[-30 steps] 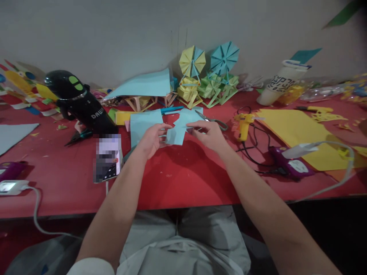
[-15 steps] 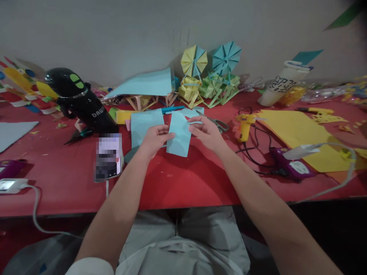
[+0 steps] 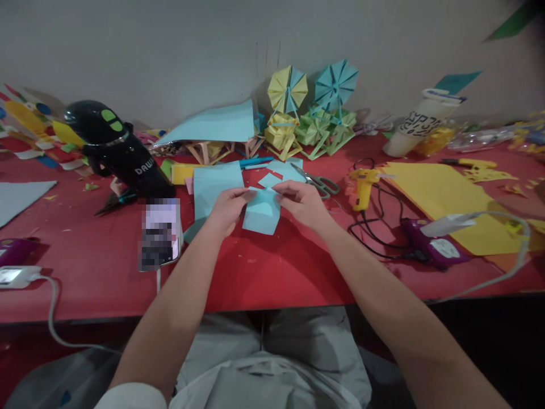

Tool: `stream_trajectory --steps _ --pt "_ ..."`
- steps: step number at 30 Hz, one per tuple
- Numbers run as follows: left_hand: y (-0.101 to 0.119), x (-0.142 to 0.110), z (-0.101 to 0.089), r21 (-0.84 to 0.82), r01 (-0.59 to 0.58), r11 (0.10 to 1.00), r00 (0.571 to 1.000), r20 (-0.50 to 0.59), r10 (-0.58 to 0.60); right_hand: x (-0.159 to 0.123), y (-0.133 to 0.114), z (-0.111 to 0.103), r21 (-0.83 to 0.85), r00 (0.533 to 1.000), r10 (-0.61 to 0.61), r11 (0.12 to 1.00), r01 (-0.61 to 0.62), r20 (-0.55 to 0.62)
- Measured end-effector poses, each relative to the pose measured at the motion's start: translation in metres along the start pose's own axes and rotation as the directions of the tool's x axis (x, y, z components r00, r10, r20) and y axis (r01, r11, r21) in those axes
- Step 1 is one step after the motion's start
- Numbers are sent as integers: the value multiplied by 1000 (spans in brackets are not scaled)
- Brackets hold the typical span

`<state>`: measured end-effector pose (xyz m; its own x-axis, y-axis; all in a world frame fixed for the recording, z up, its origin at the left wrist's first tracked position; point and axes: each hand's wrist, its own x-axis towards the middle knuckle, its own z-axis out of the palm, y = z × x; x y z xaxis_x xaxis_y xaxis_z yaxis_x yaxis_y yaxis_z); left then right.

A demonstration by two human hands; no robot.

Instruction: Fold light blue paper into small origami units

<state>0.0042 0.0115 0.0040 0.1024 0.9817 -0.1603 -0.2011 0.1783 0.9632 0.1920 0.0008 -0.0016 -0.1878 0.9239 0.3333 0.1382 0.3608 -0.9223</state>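
A small light blue paper piece (image 3: 260, 216) rests above the red table (image 3: 276, 267), pinched at its top edge from both sides. My left hand (image 3: 227, 207) grips its left corner with closed fingers. My right hand (image 3: 298, 201) pinches the right corner, with the top of the paper bent over. A larger light blue sheet (image 3: 215, 184) lies flat just behind my left hand. Grey-handled scissors (image 3: 317, 182) lie right behind my right hand.
A phone (image 3: 160, 233) leans by a black hot-air tool (image 3: 117, 147) at the left. A yellow glue gun (image 3: 361, 184), purple device (image 3: 430, 244) with cables and yellow sheet (image 3: 447, 199) lie at the right. Folded paper fans (image 3: 310, 108) stand at the back wall.
The blue piece went from held upright between both hands to lowered toward the table, and its top edge is now folded down. Both hands dropped slightly and came closer together.
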Motion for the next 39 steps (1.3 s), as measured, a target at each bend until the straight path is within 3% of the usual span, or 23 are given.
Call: stream_trajectory --steps 4,13,17,20,23,26,33,39 --pt "4 -1 1 -49 46 998 999 -12 -46 0 2 0 -18 997 -78 997 78 23" --pt "11 -4 1 -84 122 989 992 23 -121 -5 -2 -3 -232 980 -189 952 198 59" --pt "6 -2 -3 29 9 1000 1000 -7 -9 -6 -5 -3 -241 977 -194 947 211 92" --pt "0 -1 -5 201 -85 976 996 25 82 -5 -8 -3 -204 985 -155 964 168 79" --pt "-1 -4 -4 331 -233 914 971 125 203 -4 -10 -4 -139 995 -88 986 93 45" --pt "2 -9 0 434 -327 839 941 226 250 -2 -10 -4 -111 999 -3 994 8 45" --pt "7 -17 5 498 -397 771 904 356 236 -2 -10 -4 -66 978 148 988 -140 149" --pt "6 -17 6 487 -420 766 892 377 250 -2 -14 -5 -4 968 220 975 -221 124"
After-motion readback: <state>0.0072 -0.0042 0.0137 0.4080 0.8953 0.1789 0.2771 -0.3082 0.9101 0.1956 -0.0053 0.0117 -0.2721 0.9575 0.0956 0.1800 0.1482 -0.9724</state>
